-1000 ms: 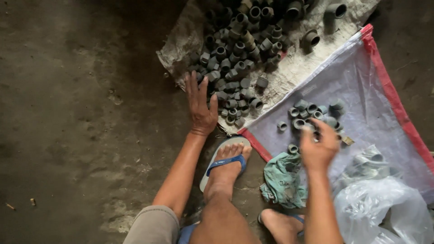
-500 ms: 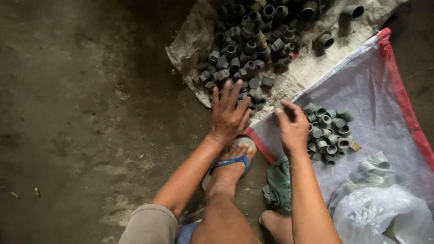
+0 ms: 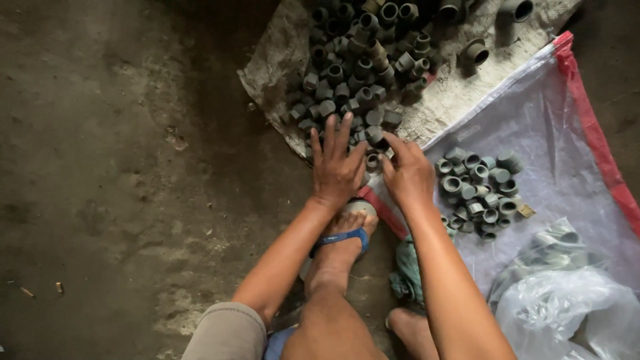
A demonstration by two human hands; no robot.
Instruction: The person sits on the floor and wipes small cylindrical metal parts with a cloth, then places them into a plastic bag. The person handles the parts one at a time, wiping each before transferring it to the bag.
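Note:
A big heap of grey plastic pipe fittings [image 3: 360,60] lies on a dirty white sack [image 3: 440,100] on the floor. My left hand [image 3: 335,167] rests flat, fingers spread, on the near edge of that heap. My right hand [image 3: 407,175] is beside it, fingers curled down onto fittings at the sack's near corner; whether it grips one is hidden. To the right, a smaller pile of grey fittings [image 3: 479,190] sits on a translucent sheet with a red border [image 3: 573,120].
My foot in a blue-strapped sandal [image 3: 337,240] sits just below both hands. A teal rag [image 3: 408,277] lies by my other foot. Crumpled clear plastic bags [image 3: 567,300] are at the lower right. Dark concrete floor [image 3: 120,167] spreads to the left.
My right hand came from the small pile on the sheet leftward to the big heap's near edge. My left hand shifted right from the heap's left side and settled beside it.

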